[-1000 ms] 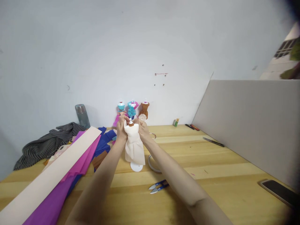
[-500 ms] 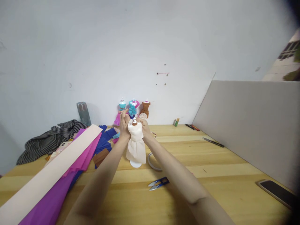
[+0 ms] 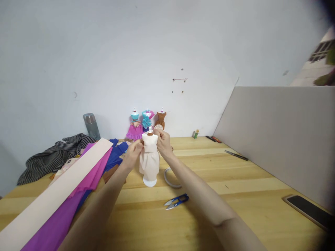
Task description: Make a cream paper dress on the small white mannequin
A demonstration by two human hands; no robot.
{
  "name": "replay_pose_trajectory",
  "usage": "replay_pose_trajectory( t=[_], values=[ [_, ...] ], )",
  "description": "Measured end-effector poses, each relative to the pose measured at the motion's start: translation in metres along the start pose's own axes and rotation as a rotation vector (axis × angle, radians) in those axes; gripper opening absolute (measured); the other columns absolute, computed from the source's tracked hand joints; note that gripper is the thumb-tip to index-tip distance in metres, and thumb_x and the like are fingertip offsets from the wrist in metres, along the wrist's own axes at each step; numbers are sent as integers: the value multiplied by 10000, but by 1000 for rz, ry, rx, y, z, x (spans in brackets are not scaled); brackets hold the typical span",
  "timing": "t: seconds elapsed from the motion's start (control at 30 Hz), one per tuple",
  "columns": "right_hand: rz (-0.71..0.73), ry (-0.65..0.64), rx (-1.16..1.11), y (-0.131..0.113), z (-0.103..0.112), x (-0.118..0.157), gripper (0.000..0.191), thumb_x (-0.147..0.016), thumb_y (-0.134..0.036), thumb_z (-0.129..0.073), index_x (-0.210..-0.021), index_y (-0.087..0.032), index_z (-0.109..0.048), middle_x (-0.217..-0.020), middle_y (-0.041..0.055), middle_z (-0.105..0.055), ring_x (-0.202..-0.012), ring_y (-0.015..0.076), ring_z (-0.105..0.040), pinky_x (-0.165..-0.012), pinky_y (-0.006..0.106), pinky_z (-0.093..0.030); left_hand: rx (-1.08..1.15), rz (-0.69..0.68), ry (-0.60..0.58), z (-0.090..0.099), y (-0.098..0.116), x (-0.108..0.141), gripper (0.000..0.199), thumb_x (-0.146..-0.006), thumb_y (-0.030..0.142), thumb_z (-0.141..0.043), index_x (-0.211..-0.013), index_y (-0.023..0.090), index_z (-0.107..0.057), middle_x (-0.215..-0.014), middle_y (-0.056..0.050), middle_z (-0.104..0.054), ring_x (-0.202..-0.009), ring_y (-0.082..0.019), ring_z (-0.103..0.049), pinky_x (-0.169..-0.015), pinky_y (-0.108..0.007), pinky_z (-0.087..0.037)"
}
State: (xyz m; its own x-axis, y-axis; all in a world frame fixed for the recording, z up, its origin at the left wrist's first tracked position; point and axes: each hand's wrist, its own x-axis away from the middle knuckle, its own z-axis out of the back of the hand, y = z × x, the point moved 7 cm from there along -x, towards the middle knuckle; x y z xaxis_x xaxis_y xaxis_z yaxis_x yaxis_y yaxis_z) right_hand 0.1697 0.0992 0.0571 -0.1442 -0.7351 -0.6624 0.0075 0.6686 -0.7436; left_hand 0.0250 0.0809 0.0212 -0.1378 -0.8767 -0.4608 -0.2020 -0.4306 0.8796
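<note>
A small dress form (image 3: pixel 150 180) on a white round base stands upright on the table, wrapped in a cream paper dress (image 3: pixel 149 162) gathered at the waist. My left hand (image 3: pixel 134 152) is at its left side near the waist, fingers pinched on the dress's edge. At the upper right side, my right hand (image 3: pixel 163 141) is closed, its fingertips at the dress's shoulder edge and partly hidden. Blue thread snips (image 3: pixel 176 201) lie in front of the form, and a roll of white tape (image 3: pixel 170 179) rests beside it.
Dressed forms in pink (image 3: pixel 135 129), blue (image 3: pixel 147 120) and brown (image 3: pixel 160 120) stand against the wall. Paper sheets (image 3: pixel 65 181), a striped cloth (image 3: pixel 57 155) and a bottle (image 3: pixel 91 126) are at left. Tweezers (image 3: pixel 236 155), a small green bottle (image 3: pixel 196 134) and a phone (image 3: pixel 309 211) lie right.
My left hand has come down from the form's top to its waist side and its fingers have closed. My right hand has shifted slightly up. The dress front now faces more squarely towards me.
</note>
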Motion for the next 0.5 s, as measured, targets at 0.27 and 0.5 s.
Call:
replay_pose_trajectory(
  t=[0.27, 0.5],
  values=[
    [-29, 73, 27, 9, 8, 1, 475, -823, -572, -459, -538, -213, -337, -548, -41, -301, -552, 110, -299, -532, 254, -264, 61, 51, -76, -23, -6, 3, 630, -546, 513, -825, -997, 112, -644, -932, -88, -727, -841, -238, -662, -765, -310, -488],
    [-93, -38, -23, 6, 10, 3, 578, -802, -739, -353, -624, -209, -496, -674, 18, -518, -641, 157, -464, -599, 280, -367, 104, 66, -58, -20, -11, 5, 530, -526, 453, -852, -889, 116, -665, -794, -51, -726, -751, -196, -655, -710, -285, -492]
  ],
)
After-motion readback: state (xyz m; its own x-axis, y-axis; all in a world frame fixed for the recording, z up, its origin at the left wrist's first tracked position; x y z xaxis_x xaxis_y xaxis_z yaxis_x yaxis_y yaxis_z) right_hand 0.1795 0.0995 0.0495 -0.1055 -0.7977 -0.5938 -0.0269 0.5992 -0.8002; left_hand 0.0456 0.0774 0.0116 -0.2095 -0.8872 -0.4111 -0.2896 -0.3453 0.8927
